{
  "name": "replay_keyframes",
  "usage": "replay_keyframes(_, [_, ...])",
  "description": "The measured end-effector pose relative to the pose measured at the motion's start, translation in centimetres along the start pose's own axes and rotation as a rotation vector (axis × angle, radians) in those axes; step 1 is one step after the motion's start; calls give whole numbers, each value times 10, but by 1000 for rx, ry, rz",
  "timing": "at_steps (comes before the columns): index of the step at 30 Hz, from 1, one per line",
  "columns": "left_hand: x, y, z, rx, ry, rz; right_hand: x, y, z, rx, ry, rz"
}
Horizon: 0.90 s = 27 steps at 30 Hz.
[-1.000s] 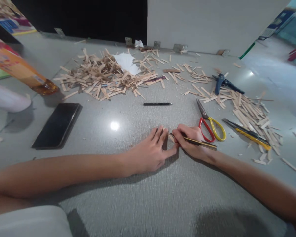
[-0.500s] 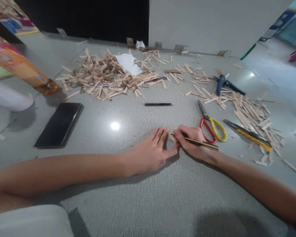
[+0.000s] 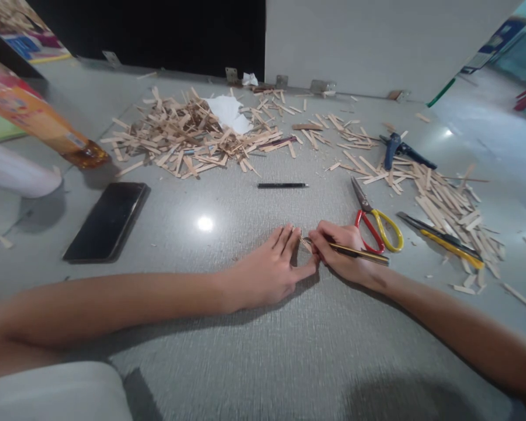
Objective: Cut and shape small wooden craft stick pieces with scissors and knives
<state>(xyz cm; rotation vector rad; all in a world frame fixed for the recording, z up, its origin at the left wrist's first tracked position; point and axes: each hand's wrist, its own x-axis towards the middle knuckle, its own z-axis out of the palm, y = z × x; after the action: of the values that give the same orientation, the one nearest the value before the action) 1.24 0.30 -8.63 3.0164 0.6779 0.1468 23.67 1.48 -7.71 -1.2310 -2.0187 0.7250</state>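
Note:
My right hand is closed on a dark pencil with yellowish stripes; its tip end points left, toward a small wooden piece on the table. My left hand presses that piece from the left, with fingertips at its upper end and the thumb near its lower right. The two hands almost meet. Above them lies a black pen. Scissors with one red and one yellow handle rest just beyond my right hand, and a yellow and black cutter is farther right.
A heap of wooden strips with white paper spreads at the back; more strips lie right, beside a dark blue tool. On the left are a phone, an orange bottle and a pale cylindrical object.

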Motion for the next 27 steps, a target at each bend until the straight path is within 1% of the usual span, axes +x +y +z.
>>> replay_keyframes(4, [0, 0, 0, 15, 10, 13, 0, 0, -1, -8, -10, -10])
replay_keyframes(11, [1, 0, -4, 58, -18, 22, -1, 0, -1, -27, -14, 4])
replay_keyframes(19, [0, 0, -1, -9, -3, 3, 0, -2, -1, -14, 4, 14])
replay_keyframes(25, [0, 0, -2, 58, -16, 15, 1, -2, -1, -32, -8, 3])
replay_keyframes(27, [0, 0, -2, 63, -6, 19, 0, -1, 0, -54, -3, -22])
